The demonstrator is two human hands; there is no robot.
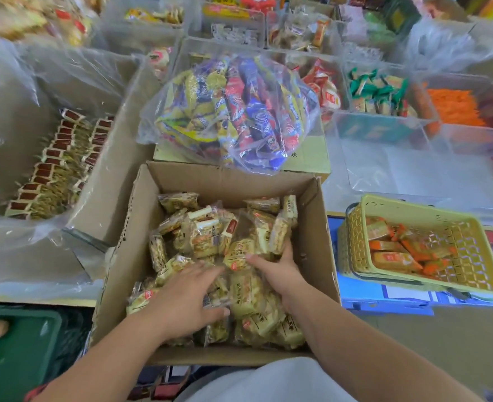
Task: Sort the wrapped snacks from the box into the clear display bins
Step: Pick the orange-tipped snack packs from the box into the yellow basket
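Note:
An open cardboard box (317, 227) stands right in front of me, filled with several pale yellow wrapped snacks (207, 236). Both hands are down inside it. My left hand (185, 300) lies palm down on the packets at the near left, fingers spread and curling around some of them. My right hand (280, 271) presses into the pile at the right, thumb and fingers closing on a cluster of packets. Clear display bins (398, 158) stand to the right and behind the box; the nearest one looks mostly bare.
A plastic bag of colourful long snacks (239, 111) rests on a flat carton behind the box. A plastic-lined box with brown-labelled packets (56, 163) is at left. A yellow basket (430, 221) holding orange packets sits at right. A green crate (16, 352) is near left.

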